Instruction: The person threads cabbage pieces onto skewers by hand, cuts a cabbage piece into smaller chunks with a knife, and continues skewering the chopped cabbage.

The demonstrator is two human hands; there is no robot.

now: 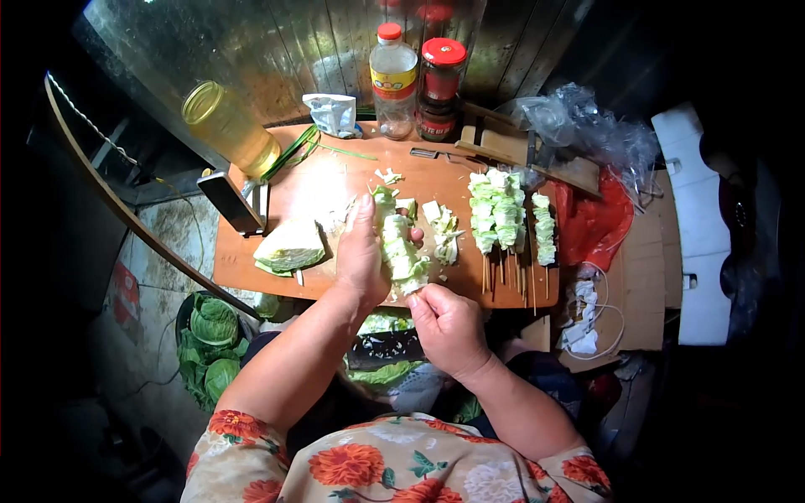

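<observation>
Between my hands is a skewer of cabbage pieces (397,247) above the front part of the wooden table (335,168). My left hand (362,256) is wrapped round the cabbage pieces, some fingertips showing on their right side. The fingers of my right hand (444,323) are closed at the lower end of the skewer; the stick itself is mostly hidden. Loose cabbage pieces (444,230) lie just right of the held skewer. Farther right are several loaded cabbage skewers (498,210), their bare sticks pointing toward me. A cut cabbage wedge (290,246) rests at the left.
A phone on a stand (228,201) and a jar of yellow liquid (231,130) stand at the left. Behind are a red-capped bottle (393,84) and a red-lidded jar (442,75). Red plastic (595,222) lies at the right, whole cabbages (214,323) below left.
</observation>
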